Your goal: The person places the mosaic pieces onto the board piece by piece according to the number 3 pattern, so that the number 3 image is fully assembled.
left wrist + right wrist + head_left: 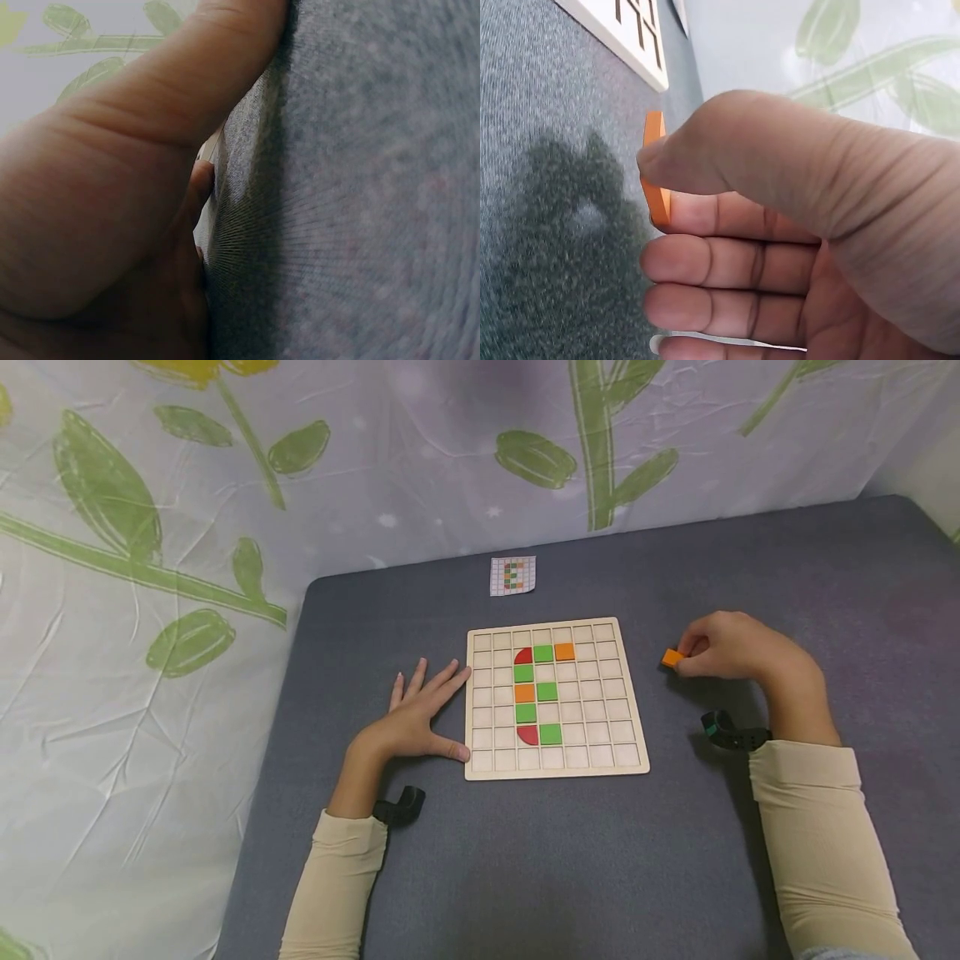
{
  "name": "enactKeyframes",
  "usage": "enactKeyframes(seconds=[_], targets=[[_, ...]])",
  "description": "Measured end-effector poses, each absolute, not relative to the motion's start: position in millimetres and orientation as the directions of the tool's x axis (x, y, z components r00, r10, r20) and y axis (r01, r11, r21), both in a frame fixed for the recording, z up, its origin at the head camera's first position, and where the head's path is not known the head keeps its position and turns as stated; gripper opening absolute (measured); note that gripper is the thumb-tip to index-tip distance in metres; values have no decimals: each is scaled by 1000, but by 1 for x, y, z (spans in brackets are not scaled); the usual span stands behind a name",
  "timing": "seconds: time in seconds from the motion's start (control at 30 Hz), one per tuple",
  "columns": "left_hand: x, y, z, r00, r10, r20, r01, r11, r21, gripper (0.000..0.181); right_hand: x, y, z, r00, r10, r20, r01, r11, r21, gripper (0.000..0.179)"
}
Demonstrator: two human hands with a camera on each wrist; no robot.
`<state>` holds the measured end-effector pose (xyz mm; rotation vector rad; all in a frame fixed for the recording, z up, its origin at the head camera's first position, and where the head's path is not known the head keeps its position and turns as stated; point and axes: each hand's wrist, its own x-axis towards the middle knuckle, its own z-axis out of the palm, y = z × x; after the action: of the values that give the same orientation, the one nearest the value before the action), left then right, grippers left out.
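Observation:
A wooden grid board lies on the grey table, carrying green, orange and red tiles in its middle columns. My left hand lies flat on the table, fingers spread, its fingertips and thumb touching the board's left edge. My right hand is to the right of the board and pinches a small orange square tile between thumb and forefinger, just above the table. The right wrist view shows that orange tile edge-on under my thumb, with the board's corner beyond.
A small pattern card lies on the table behind the board. A leaf-printed cloth hangs along the back and left. The grey table surface spreads in front of the board and to its right.

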<state>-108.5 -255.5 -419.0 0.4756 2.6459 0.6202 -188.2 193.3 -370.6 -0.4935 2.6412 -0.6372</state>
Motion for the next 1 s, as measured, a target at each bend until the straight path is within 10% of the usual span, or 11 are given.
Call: enactKeyframes(seconds=[1.0], targets=[[-109, -253, -417, -875, 388, -290, 222, 853, 473, 125, -172, 142, -364, -706, -630, -324, -352, 709, -611, 5]])
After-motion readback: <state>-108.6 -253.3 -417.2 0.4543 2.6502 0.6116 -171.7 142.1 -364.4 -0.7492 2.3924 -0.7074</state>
